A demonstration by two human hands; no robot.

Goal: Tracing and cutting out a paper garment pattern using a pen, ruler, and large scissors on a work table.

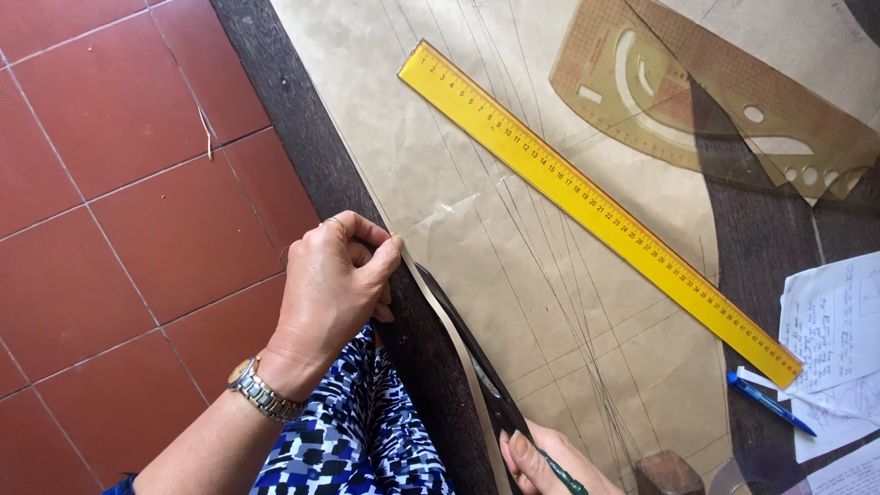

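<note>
Red tile floor (137,183) beside dark desk (312,137). Left hand (335,289) bent at wrist, fingers pinching paper strip (454,339) at desk edge. Right hand (550,463) low, fingers gripping scissors (472,357) cutting brown pattern paper (513,275). Yellow ruler (596,206) lies diagonally on paper.

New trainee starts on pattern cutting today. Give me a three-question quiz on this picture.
1. True or false: the yellow ruler lies on the brown pattern paper.
2. What does the left hand pinch? A) a blue pen B) a narrow strip of paper C) the ruler
3. Name the tool in the right hand.

Key
1. True; it runs diagonally across the sheet.
2. B; the paper strip runs from the fingertips down beside the blades.
3. Scissors, dark-bladed, cutting along the sheet's edge.
</note>
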